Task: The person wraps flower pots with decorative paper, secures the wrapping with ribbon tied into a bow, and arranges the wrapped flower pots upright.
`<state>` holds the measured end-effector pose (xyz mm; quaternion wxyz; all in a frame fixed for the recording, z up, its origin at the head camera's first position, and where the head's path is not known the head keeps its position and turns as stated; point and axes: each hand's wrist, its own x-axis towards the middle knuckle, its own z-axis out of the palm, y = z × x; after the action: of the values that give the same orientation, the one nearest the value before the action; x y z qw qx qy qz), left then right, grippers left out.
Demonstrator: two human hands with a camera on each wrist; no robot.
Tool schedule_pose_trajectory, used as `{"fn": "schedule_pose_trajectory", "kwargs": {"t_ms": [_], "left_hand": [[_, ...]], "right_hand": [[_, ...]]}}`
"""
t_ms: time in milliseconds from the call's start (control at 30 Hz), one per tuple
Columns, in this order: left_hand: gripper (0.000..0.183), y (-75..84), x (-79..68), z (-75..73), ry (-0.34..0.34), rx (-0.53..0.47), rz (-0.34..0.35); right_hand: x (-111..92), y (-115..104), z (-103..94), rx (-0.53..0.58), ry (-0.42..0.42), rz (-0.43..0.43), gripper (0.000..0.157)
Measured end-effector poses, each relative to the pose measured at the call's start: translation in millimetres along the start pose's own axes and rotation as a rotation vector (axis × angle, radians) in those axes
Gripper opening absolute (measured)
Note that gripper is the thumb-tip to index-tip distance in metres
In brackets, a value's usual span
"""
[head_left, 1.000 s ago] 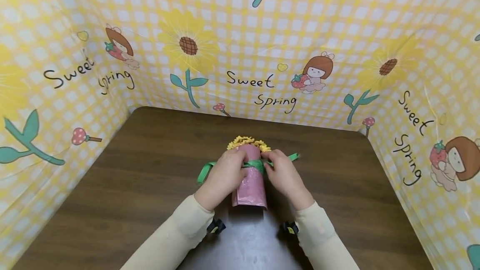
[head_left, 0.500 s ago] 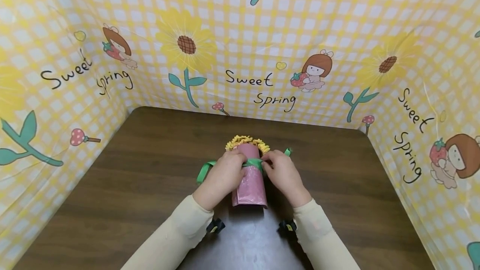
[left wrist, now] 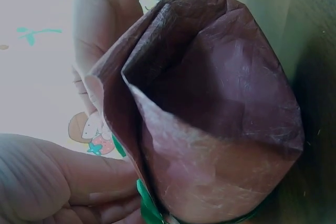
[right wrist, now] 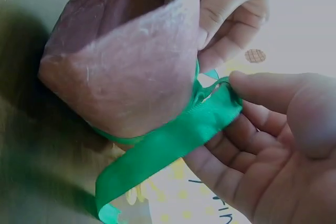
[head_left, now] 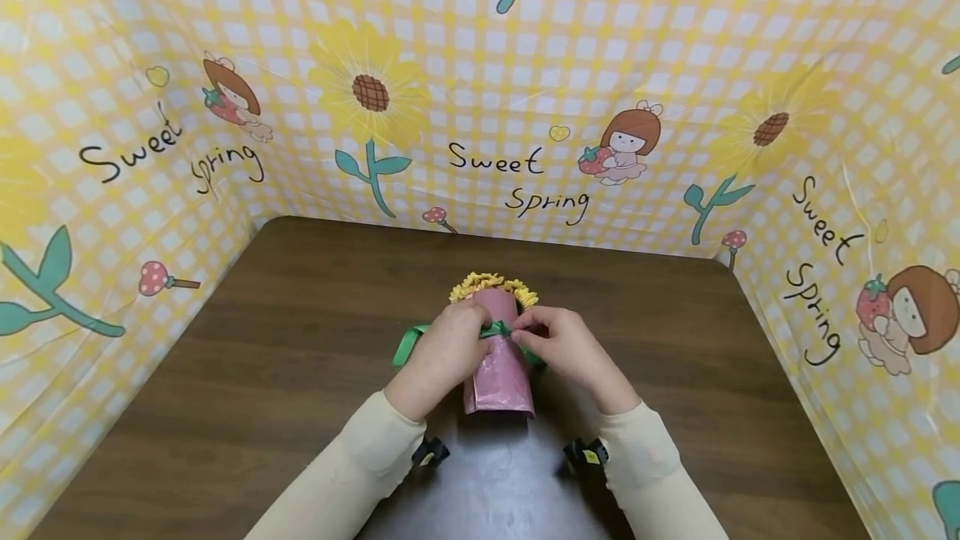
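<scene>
Pink crinkled-paper bundle [head_left: 502,386] of yellow flowers [head_left: 480,282] is midway between the brown wooden surface's [head_left: 300,298] left and right edges. The left hand [head_left: 447,344] grips its side; the right hand [head_left: 566,350] pinches the flat green ribbon [right wrist: 168,142] around it.

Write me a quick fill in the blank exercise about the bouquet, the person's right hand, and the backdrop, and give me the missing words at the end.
1. The right hand pinches a ribbon that is ____ in color.
2. In the head view, the bouquet's wrapper is ____ in color.
3. The flowers at its far end are ____ in color.
4. The lettering on the cloth backdrop reads "Sweet ____".

Missing words: green; pink; yellow; Spring.
</scene>
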<state>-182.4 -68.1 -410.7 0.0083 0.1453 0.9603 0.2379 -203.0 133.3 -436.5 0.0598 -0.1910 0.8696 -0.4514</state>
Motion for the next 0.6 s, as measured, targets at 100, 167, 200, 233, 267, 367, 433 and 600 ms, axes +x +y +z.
{"fn": "schedule_pose_trajectory", "kwargs": {"t_ms": [100,167,200,233,267,367,433,600], "left_hand": [[0.009,-4.2,2.0,1.0,-0.01,-0.068,-0.008],[0.012,-7.4,3.2,2.0,-0.008,-0.104,0.0],[0.013,-8.9,3.7,2.2,-0.004,-0.116,0.006],[0.013,-10.2,4.1,2.3,0.004,-0.12,0.013],[0.013,-11.5,4.6,2.5,0.011,-0.118,0.02],[0.012,-13.9,6.2,2.2,0.039,-0.086,0.046],[0.012,-14.5,7.2,2.1,0.058,-0.045,0.065],[0.014,-12.5,6.6,1.7,0.093,0.066,0.119]], "right_hand": [[-0.8,-0.7,2.6,0.02,-0.057,-0.009,0.004],[-1.4,-0.6,4.2,0.018,-0.076,-0.017,0.004],[-1.9,-0.7,4.7,0.015,-0.082,-0.026,0.004],[-2.4,-0.9,5.1,0.011,-0.085,-0.038,0.004],[-2.9,-1.3,5.5,0.005,-0.087,-0.05,0.004],[-4.1,-3.4,5.9,-0.014,-0.091,-0.079,0.005],[-4.3,-4.1,6.1,-0.024,-0.089,-0.092,0.006],[-3.2,-4.2,7.7,-0.055,-0.078,-0.108,0.007]]}}
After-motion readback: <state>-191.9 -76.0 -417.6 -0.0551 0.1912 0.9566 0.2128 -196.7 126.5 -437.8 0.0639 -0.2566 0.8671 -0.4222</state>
